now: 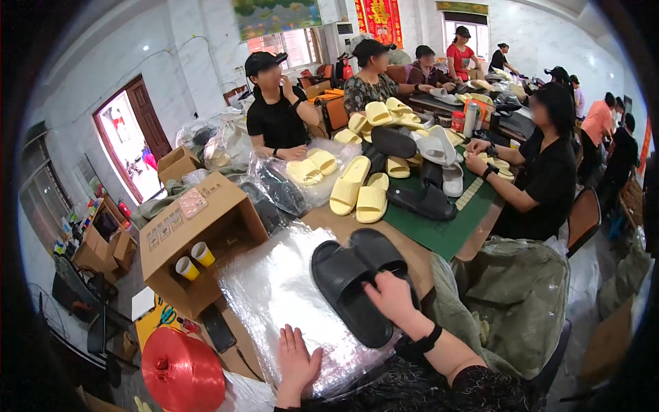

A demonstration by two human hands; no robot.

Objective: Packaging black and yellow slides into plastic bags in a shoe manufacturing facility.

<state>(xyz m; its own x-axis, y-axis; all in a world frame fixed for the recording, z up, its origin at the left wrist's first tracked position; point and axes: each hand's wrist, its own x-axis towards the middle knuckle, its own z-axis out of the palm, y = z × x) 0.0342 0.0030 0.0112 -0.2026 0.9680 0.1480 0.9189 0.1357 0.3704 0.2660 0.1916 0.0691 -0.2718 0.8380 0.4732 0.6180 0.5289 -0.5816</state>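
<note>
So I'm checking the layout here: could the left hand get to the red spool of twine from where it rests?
Probably yes. The left hand lies flat on the clear plastic bags, and the red spool sits just to its left at the table's edge, with nothing standing between them.

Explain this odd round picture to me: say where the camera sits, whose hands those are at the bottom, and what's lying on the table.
The camera is worn on a person's head and looks down, so its wide lens bends the edges. The two hands at the bottom are that person's own. The right hand grips a pair of black slippers. The left hand lies flat on a stack of clear plastic bags. Beside it stand a cardboard box holding two paper cups and a red spool of twine. Farther along the table, other people sort yellow slippers.
</note>
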